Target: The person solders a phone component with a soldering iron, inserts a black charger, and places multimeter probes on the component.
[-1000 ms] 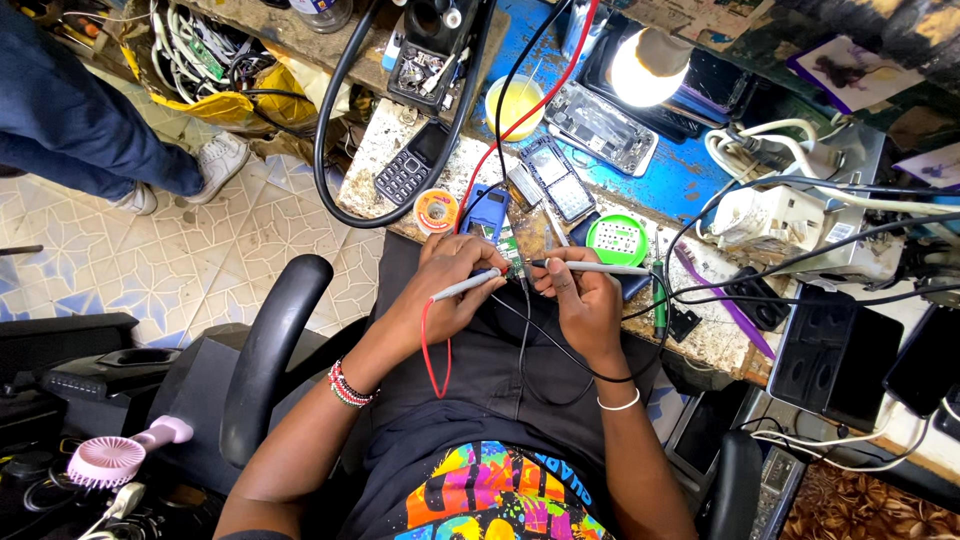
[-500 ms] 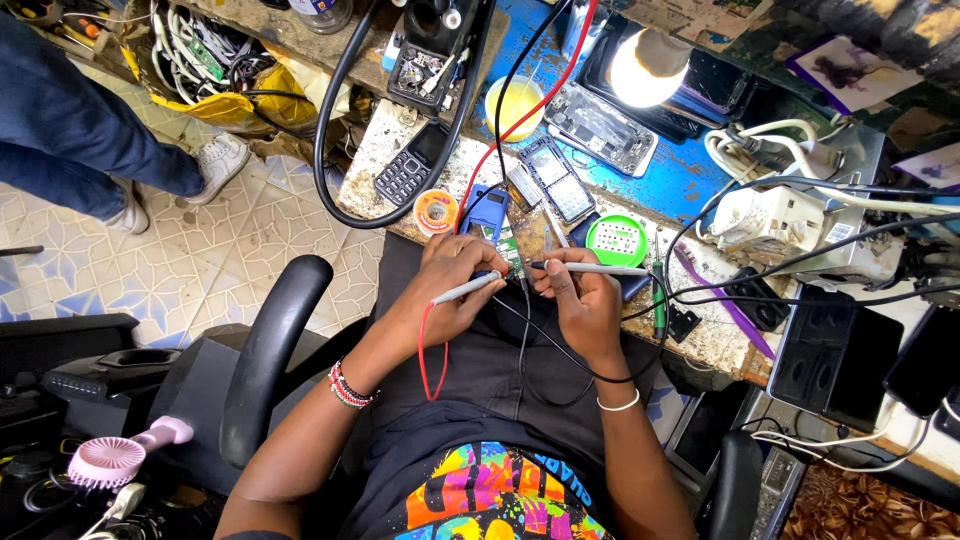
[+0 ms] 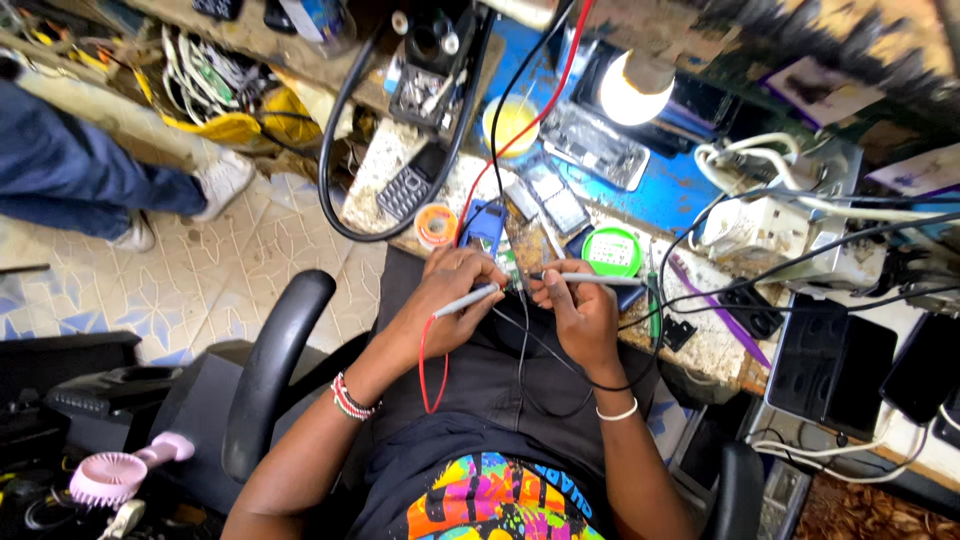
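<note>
My left hand grips a grey test probe with a red lead hanging below it. My right hand grips a second grey probe with a black lead looping under my wrist. Both probe tips meet at a small green circuit board pinched between my fingers at the bench edge, over my lap. The board is mostly hidden by my fingers.
On the bench lie a keypad phone, a solder spool, a round green tin, opened phones, a lit lamp and white power strips. Another person's legs stand at left. A chair armrest and a pink fan are nearby.
None of note: both hands hold the probes at the board as before. The other person's feet have shifted slightly at left.
</note>
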